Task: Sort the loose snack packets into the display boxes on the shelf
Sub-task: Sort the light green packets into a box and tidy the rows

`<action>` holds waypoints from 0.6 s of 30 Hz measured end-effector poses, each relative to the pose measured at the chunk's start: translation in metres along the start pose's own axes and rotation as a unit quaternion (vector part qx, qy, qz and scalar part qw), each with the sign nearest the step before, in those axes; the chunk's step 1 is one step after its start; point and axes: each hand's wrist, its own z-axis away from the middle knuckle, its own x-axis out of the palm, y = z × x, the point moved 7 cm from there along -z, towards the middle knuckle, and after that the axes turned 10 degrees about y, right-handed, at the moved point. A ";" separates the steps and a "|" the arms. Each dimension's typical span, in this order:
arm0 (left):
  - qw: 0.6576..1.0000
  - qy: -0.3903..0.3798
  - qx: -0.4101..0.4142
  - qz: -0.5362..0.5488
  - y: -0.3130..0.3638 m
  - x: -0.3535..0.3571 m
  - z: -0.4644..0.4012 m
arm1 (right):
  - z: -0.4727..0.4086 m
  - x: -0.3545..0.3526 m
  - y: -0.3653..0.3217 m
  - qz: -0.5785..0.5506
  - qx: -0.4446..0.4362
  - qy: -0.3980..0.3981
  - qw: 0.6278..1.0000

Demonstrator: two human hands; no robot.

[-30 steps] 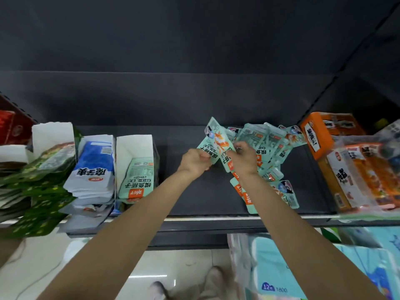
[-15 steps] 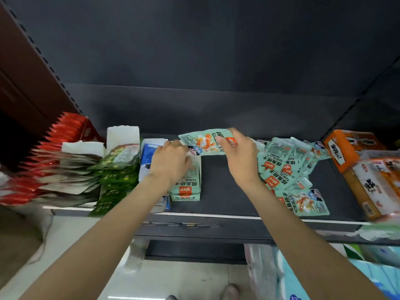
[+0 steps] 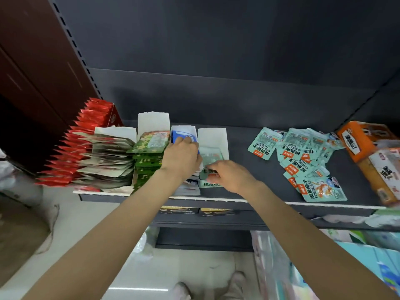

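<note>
Left hand [image 3: 181, 158] fingers curled over blue packets [image 3: 183, 135], beside mint packet box [image 3: 213, 140]. Right hand [image 3: 232, 176] pinching mint packet [image 3: 211, 158] inside that box. Loose mint packets [image 3: 300, 156] heaped right on shelf [image 3: 244, 169].

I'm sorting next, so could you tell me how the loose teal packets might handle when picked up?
The loose teal packets look thin and flat, so probably light and floppy. Their glossy film and overlapping pile suggest they may slide, several lifting together.
</note>
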 end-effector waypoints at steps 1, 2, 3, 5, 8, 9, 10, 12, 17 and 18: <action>1.000 0.005 -0.004 0.005 0.001 -0.001 -0.001 | 0.001 0.006 0.003 -0.059 0.022 -0.035 0.997; 1.000 0.012 -0.005 0.010 0.003 -0.001 -0.001 | 0.001 0.006 0.006 -0.104 0.033 -0.035 0.993; 1.000 0.018 -0.001 0.013 0.007 -0.001 -0.003 | 0.002 0.000 0.009 -0.138 0.037 -0.008 0.990; 0.999 0.030 0.023 0.025 0.021 -0.001 -0.005 | 0.006 -0.019 0.025 -0.210 0.051 0.083 0.973; 0.992 0.052 0.077 0.080 0.059 0.000 -0.014 | 0.019 -0.043 0.072 -0.264 0.101 0.197 0.939; 0.988 0.055 0.093 0.107 0.075 0.001 -0.018 | 0.024 -0.047 0.093 -0.266 0.126 0.217 0.931; 0.984 0.054 0.103 0.135 0.092 0.005 -0.023 | 0.029 -0.047 0.116 -0.257 0.155 0.228 0.926; 0.978 0.032 0.101 0.177 0.123 0.020 -0.035 | 0.037 -0.046 0.162 -0.208 0.211 0.234 0.926; 0.978 -0.117 0.071 0.159 0.182 0.093 -0.076 | 0.038 -0.037 0.240 -0.111 0.271 0.181 0.939; 0.977 -0.139 0.062 0.148 0.189 0.108 -0.084 | 0.035 -0.033 0.252 -0.101 0.272 0.159 0.943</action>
